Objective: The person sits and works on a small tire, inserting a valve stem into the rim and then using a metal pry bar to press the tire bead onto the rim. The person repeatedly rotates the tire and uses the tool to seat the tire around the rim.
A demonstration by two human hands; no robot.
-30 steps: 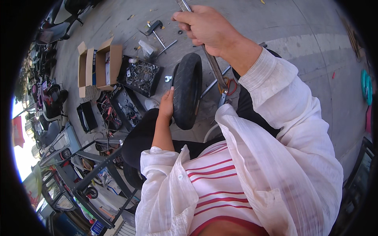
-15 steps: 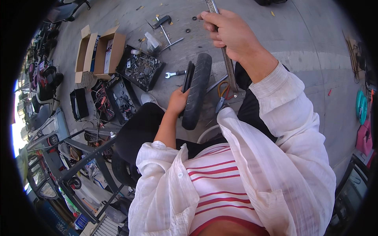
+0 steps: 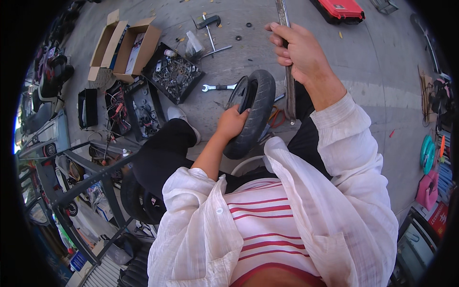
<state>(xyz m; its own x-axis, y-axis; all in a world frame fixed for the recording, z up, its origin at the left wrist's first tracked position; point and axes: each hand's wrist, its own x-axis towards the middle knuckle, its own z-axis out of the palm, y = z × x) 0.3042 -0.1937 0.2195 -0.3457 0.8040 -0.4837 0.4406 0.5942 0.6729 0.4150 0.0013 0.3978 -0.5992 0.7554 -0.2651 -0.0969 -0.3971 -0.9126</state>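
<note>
My left hand (image 3: 230,123) grips a small black wheel, its thumb and fingers on the dark rim (image 3: 241,93) beside the rubber tire (image 3: 261,107), which stands tilted between my legs. My right hand (image 3: 303,57) is raised, fingers wrapped round a long worn steel bar (image 3: 289,100) whose lower end hangs right of the tire. Orange-handled scissors (image 3: 276,116) lie partly hidden behind the tire and bar. A silver wrench (image 3: 217,88) lies on the ground left of the tire's top.
Open cardboard boxes (image 3: 126,57), parts trays (image 3: 174,71) and a T-handle tool (image 3: 210,38) lie ahead-left. A red case (image 3: 337,10) is at top right. A metal frame (image 3: 86,186) stands left, a teal coil (image 3: 427,153) and pink item (image 3: 425,189) right.
The wheel has tilted and moved right, with my left hand further round on the rim. My right hand and bar have moved right. The view has shifted, revealing the red case.
</note>
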